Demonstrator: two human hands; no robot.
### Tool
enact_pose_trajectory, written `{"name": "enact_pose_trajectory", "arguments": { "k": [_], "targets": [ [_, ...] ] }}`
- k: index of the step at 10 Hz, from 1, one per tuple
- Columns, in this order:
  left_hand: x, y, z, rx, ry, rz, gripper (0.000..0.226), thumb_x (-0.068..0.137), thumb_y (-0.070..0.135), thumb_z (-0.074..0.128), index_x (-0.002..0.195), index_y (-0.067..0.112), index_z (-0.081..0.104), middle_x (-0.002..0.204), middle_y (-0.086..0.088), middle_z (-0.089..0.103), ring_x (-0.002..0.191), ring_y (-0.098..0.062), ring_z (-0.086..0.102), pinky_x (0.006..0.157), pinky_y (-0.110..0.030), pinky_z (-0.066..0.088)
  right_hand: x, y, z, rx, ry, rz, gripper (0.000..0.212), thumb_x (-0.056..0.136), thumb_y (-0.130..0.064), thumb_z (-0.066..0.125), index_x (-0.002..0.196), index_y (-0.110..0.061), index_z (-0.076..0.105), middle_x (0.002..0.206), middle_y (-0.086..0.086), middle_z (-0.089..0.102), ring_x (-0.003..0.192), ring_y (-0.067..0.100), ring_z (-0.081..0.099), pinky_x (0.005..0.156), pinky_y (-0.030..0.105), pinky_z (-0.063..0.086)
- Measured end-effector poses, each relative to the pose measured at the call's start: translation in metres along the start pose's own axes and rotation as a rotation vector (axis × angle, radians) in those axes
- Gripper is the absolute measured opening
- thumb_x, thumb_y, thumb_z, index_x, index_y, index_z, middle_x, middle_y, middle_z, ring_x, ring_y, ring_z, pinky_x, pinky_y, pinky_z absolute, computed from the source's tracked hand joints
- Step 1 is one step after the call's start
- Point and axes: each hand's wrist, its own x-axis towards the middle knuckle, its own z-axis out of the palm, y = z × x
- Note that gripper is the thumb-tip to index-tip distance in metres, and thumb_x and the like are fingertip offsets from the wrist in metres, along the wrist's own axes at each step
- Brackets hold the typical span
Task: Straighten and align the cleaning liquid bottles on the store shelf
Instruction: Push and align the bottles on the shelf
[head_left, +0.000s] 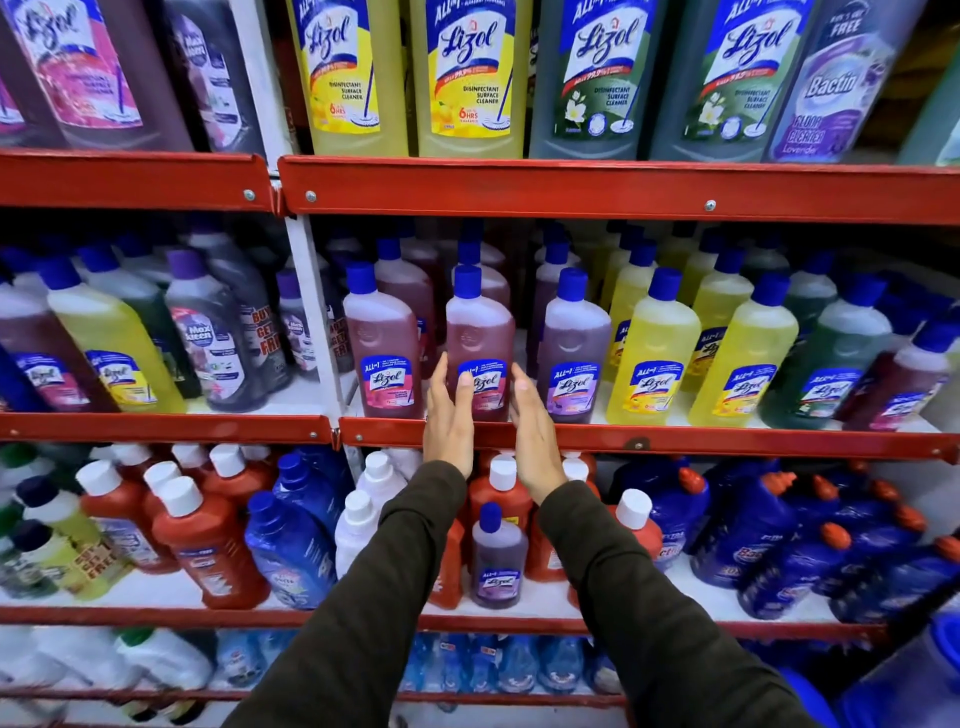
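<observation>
— Pink-red bottle (480, 345), blue cap, dead centre of the frame, front row of the middle shelf (597, 435), between a pink neighbour (383, 345) on the left and a purple one (573, 348) on the right.

— Standing how?

— Upright, long axis vertical, label facing out, base just behind the red lip.

— And the hands?

— Flanking it. Left hand (449, 415) spread flat, thumb lying across the label's left edge, probably touching. Right hand (532, 423) likewise flat and unclenched, fingertips just beside the right flank; contact hard to tell.

— Gripping anything?

— Nothing gripped. Both palms turned inward, bottle directly ahead and slightly above the wrists.

— Nearer hand?

— About equal, left perhaps a touch closer. Likely calls for a squeeze inward from both sides, then a small twist or nudge to square with the row.
</observation>
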Motion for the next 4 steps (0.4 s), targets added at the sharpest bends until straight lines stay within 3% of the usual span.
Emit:
{"name": "enact_pose_trajectory", "arguments": {
  "k": [2,4],
  "targets": [
    [-0.001,0.005,0.000,-0.009,-0.015,-0.012,0.087,0.069,0.095,0.038,0.144,0.053,0.026,0.154,0.000,0.039,0.132,-0.017,0.048,0.110,-0.049,0.042,0.002,0.002,-0.003,-0.028,-0.005,-0.002,0.078,0.089,-0.072,0.040,0.156,-0.032,0.039,0.159,-0.004,0.046,0.148,0.011,0.043,0.126,0.043,0.034],
    [-0.006,0.014,0.003,-0.021,-0.023,-0.001,0.091,0.074,0.087,0.044,0.151,0.044,0.017,0.162,-0.003,0.024,0.143,-0.018,0.033,0.117,-0.051,0.031,-0.005,-0.016,-0.016,-0.053,-0.082,0.039,0.082,0.093,-0.077,0.036,0.159,-0.029,0.032,0.165,-0.004,0.038,0.152,0.014,0.038,0.127,0.039,0.031]
  ]
}}
